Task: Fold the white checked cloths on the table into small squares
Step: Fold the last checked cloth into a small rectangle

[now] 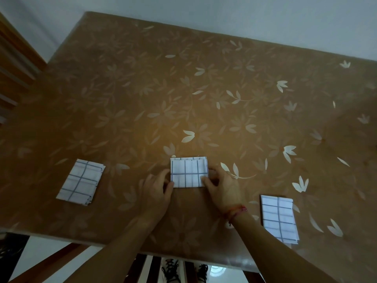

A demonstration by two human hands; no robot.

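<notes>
Holding cloth (188,172) on brown leaf-print tbl (183,88); white wall (244,13) behind.

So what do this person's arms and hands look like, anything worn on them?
Both forearms are bare, with no sleeves in view, and neither the left hand nor the right hand wears a glove. The right wrist carries a thin red thread bracelet with a short loose end hanging from it. No watch shows.

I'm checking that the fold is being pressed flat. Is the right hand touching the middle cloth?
Touching. The head view shows the right hand with its thumb overlapping the near right corner of the middle cloth.
</notes>
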